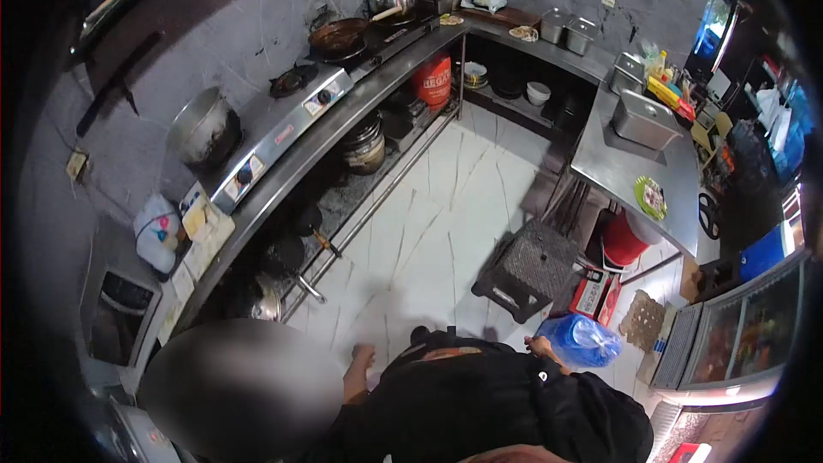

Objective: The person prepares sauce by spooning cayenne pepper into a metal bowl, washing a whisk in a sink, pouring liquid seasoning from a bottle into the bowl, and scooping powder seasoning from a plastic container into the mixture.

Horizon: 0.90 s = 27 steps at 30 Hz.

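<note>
At the bottom of the view, my left hand hangs beside my black clothing, above the white tiled floor. Its fingers look curled, and I see nothing in them. On the other side, my right hand hangs low with fingers loosely bent and partly apart. It overlaps the left edge of a blue plastic-wrapped item on the floor; whether they touch I cannot tell. Just beyond stands a dark plastic stool, next to a red and white box.
Left, a steel counter carries burners, a large pot and a brown-stained pan. A red gas cylinder stands beneath. Steel containers and a green plate sit on the right table. A glass-fronted fridge is at right. A blurred oval covers the lower left.
</note>
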Each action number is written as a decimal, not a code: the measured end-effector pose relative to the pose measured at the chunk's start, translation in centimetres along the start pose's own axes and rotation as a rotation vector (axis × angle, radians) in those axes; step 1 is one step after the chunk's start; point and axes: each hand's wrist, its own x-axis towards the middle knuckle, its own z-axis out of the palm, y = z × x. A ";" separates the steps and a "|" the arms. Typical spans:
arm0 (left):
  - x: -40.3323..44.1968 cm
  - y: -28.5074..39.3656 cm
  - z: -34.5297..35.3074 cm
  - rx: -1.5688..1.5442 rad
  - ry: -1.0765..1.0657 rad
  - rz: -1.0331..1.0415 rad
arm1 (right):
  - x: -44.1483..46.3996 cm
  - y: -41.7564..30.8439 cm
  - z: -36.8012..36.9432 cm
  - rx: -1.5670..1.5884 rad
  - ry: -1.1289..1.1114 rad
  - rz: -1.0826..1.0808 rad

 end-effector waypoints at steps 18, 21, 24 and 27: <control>-6.0 78.4 11.6 0.260 -0.464 1.119 | 29.0 -30.3 -13.5 -0.093 -0.011 -0.196; -6.1 87.6 12.9 0.292 -0.497 1.203 | 37.8 -36.4 -17.6 -0.179 0.089 -0.348; -6.7 96.3 13.0 0.277 -0.515 1.274 | 40.7 -45.5 -23.4 -0.116 0.199 -0.441; -6.8 105.8 10.7 0.229 -0.461 1.406 | 43.8 -55.3 -27.5 -0.156 0.247 -0.589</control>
